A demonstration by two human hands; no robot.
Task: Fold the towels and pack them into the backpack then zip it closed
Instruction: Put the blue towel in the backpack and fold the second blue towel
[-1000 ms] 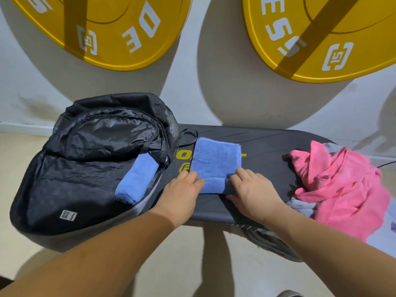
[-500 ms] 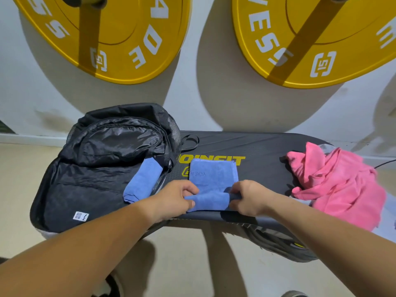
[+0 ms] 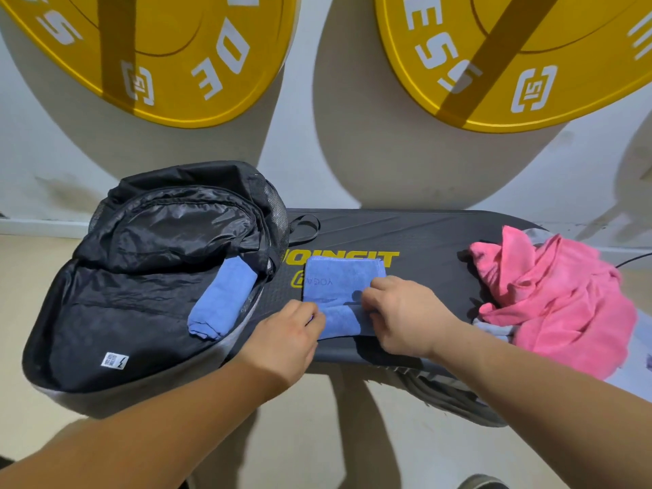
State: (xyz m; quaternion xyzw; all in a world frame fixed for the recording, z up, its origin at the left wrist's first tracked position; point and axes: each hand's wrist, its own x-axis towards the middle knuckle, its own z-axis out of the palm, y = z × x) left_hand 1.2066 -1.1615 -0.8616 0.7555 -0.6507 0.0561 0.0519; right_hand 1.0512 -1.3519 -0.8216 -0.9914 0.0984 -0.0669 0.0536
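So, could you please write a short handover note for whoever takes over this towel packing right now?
Hands: left hand and right hand both pinch the near fold of the flat blue cloth towel, mid-fold on the black padded bench.
Done: one rolled blue towel lies inside the open black nylon backpack.
Left: finish this fold and pack it; fold and pack the crumpled pink towel at the bench's right end; zip the backpack.
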